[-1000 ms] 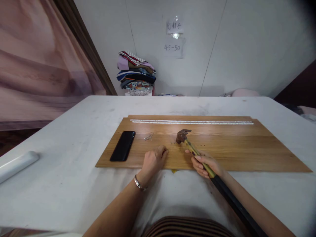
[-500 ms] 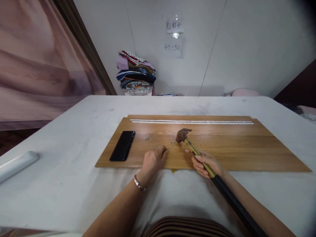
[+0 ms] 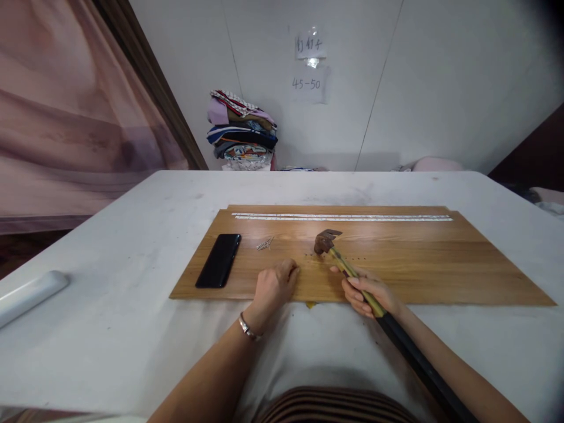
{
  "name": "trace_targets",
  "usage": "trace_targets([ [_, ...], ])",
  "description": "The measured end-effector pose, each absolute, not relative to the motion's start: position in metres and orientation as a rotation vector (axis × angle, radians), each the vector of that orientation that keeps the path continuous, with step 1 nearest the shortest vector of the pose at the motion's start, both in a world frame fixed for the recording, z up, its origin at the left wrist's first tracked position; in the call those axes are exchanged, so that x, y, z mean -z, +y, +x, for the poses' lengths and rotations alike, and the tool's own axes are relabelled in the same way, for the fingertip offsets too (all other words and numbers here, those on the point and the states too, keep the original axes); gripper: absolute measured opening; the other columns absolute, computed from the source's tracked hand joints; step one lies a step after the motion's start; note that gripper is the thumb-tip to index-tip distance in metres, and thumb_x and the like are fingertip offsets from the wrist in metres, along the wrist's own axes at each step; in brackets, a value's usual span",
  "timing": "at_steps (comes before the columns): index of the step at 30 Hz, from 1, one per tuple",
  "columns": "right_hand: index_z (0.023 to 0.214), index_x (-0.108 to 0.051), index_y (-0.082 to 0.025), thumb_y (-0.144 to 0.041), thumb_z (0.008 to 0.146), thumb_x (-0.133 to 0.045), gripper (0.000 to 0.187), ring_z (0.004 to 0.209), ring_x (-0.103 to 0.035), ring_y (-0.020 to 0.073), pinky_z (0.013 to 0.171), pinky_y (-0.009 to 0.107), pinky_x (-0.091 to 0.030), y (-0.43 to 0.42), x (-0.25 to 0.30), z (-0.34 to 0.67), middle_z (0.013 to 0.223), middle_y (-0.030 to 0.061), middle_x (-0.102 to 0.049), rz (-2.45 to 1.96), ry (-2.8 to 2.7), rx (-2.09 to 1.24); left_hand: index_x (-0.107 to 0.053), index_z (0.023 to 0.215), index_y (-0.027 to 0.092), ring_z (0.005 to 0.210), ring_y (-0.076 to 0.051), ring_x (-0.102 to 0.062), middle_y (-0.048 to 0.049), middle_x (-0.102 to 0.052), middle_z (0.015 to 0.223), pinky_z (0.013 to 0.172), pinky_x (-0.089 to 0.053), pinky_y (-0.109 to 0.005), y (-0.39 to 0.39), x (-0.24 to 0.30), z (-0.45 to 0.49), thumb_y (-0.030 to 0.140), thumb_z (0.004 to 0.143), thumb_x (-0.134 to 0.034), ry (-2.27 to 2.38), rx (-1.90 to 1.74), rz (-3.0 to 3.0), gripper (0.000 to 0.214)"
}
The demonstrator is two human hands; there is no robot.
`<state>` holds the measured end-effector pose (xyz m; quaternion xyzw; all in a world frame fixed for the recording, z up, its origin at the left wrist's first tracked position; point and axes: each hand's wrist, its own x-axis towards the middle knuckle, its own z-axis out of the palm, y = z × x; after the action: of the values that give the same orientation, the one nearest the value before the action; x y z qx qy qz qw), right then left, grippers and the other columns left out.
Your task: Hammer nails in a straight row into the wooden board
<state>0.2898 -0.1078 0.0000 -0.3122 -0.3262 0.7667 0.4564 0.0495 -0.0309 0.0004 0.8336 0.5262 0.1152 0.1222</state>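
My right hand [image 3: 368, 289] is wrapped around the yellow and black handle of a claw hammer [image 3: 355, 273]. The hammer's rusty brown head is over the middle of a wooden board [image 3: 423, 264], with the claw pointing right. Close to the head, a row of small dark spots [image 3: 359, 258] marks the board; whether they are nails or holes I cannot tell. My left hand [image 3: 277, 283] rests as a loose fist at the board's near edge, nothing showing from its fingers. Just beyond it lies a small pile of nails [image 3: 264, 244].
A black phone [image 3: 219, 261] lies at the board's left end. Two white measuring strips [image 3: 343, 218] run along its far side. The white table [image 3: 110, 247] carries a white rounded object [image 3: 35, 294] at left. Folded clothes [image 3: 242, 132] are stacked behind the table.
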Motion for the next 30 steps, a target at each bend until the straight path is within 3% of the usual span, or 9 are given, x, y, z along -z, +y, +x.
trace_targets([
  [30, 0.129, -0.053, -0.019, -0.033, 0.084, -0.062, 0.047, 0.031, -0.03, 0.0035, 0.028, 0.013, -0.03, -0.1064, 0.002, 0.2898, 0.055, -0.0094, -0.046, -0.785, -0.819, -1.907, -0.06, 0.094, 0.024, 0.089, -0.016, -0.065, -0.0009, -0.071, 0.093, 0.071, -0.038, -0.024, -0.0318, -0.0059, 0.0502, 0.034, 0.096, -0.042, 1.525, -0.299, 2.404, 0.021],
])
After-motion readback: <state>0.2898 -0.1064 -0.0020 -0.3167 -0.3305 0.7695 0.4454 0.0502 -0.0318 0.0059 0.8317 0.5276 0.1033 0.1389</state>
